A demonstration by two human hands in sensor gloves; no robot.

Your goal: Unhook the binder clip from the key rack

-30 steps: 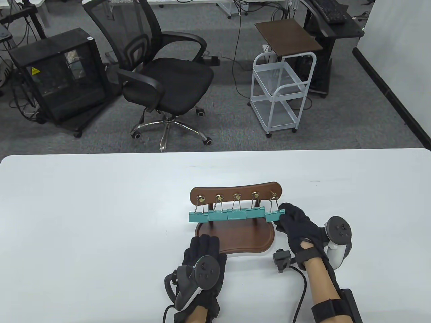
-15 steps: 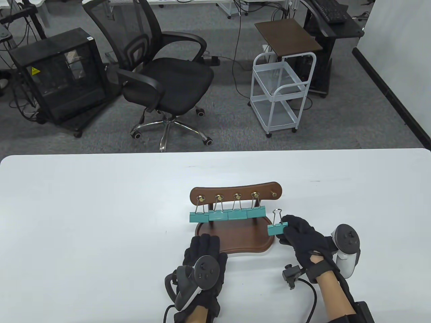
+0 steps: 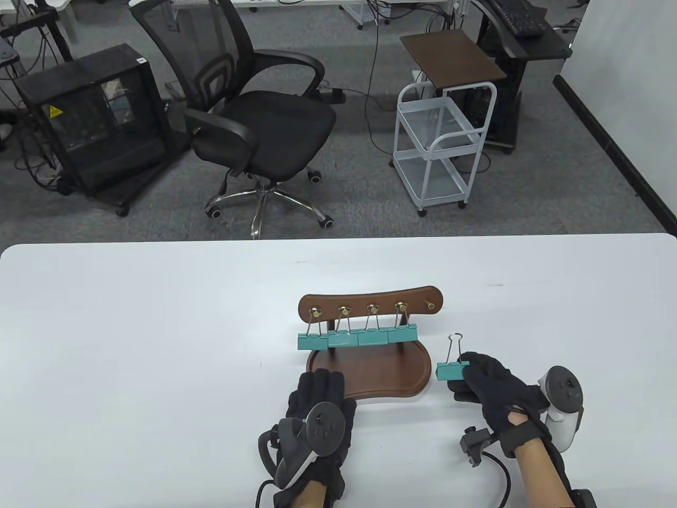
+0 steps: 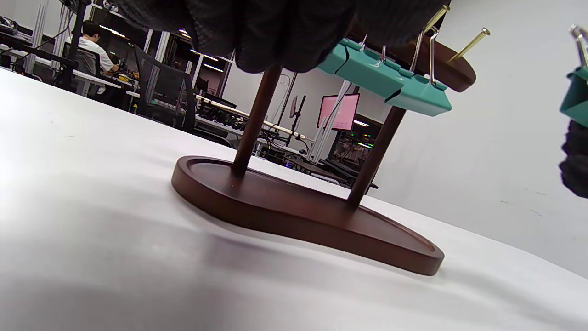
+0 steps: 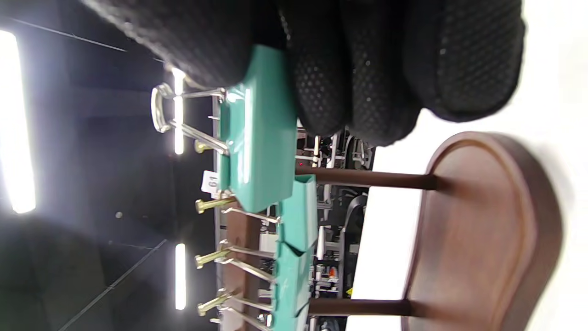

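A brown wooden key rack point(image 3: 370, 305) stands on the white table, with several teal binder clips point(image 3: 357, 338) hanging from its brass hooks. The rightmost hook point(image 3: 431, 305) is bare. My right hand point(image 3: 489, 389) pinches one teal binder clip point(image 3: 450, 370) by its body and holds it right of the rack base, wire handle up. In the right wrist view the held clip point(image 5: 257, 138) sits under my fingertips point(image 5: 349, 82). My left hand point(image 3: 317, 407) rests fingers on the front edge of the rack base point(image 3: 370, 373). The rack base point(image 4: 294, 216) shows in the left wrist view.
The white table point(image 3: 158, 344) stretches wide to the left and behind the rack. A small black camera mount point(image 3: 473, 443) with a cable hangs at my right wrist. An office chair point(image 3: 254, 121) and a white cart point(image 3: 439, 148) stand beyond the table.
My right hand lifted the rightmost clip off its hook and drew it down and to the right, away from the rack. My left hand has stayed on the base.
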